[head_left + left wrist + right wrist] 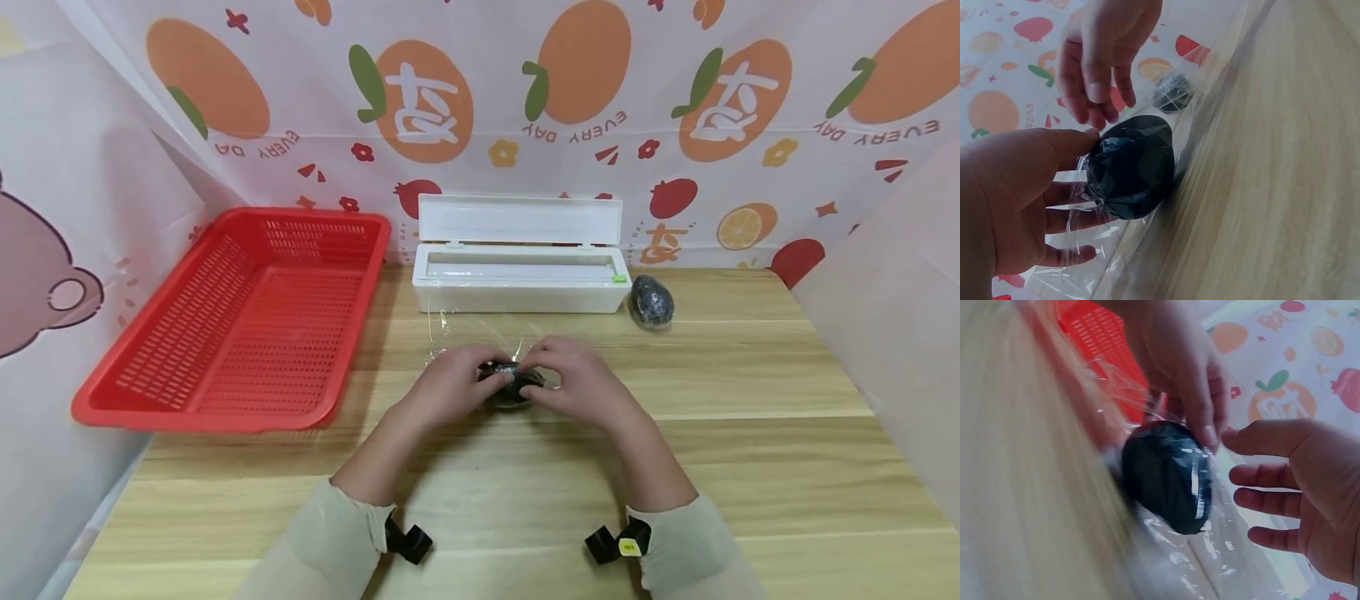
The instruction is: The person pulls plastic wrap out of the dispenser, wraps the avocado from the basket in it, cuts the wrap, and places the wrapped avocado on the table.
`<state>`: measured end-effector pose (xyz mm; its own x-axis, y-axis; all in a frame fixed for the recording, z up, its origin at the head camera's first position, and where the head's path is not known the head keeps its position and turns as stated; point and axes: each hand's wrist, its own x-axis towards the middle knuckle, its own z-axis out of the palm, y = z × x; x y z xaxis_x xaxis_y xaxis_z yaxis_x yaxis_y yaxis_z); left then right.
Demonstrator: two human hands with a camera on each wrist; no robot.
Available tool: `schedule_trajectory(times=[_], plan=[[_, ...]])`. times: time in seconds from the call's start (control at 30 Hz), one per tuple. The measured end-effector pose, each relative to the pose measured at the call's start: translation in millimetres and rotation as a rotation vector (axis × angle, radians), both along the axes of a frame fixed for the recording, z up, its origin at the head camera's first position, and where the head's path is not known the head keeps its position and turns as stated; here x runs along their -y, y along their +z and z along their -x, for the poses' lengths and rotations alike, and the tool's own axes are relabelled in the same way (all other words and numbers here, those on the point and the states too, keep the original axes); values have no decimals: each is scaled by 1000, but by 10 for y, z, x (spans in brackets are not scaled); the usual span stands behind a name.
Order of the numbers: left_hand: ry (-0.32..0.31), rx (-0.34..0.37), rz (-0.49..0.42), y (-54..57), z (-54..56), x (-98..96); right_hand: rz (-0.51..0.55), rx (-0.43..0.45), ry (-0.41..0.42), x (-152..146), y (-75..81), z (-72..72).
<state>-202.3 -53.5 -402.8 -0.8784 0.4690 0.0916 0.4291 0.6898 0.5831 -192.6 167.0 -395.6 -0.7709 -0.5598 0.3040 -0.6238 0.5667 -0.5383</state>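
A dark avocado (508, 398) lies on clear cling film (1225, 550) near the middle of the table, with film drawn partly over it. My left hand (453, 383) holds it, thumb on top and fingers along its far side among the film, as the left wrist view shows. Opposite, my right hand (581, 383) is close to the avocado; in the right wrist view its bent fingers stand spread, a little apart from the fruit. Whether they touch the film is unclear. Behind, a white cling film dispenser (517, 298) stands with its lid raised.
A second avocado (652, 302), wrapped in film, sits beside the dispenser's right end. On the left is a red plastic basket (341, 333) with nothing in it. A fruit-print cloth (502, 100) hangs along the table's back edge.
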Motion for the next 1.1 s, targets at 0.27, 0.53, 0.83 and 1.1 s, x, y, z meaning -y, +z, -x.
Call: schedule_trajectory(times=[0.27,0.53,0.83,1.1], plan=[[-39,10,4,3,64,-26,-56,-27,-30,38,-75,-3],[40,-248,-38,152,-64,-7,-81,-28,-73,60,-107,2],[-24,-291,-4,213,-242,-83,-84,5,-99,96,-120,8],[-9,-264,79,58,-208,-58,-76,1,-86,106,-138,28]])
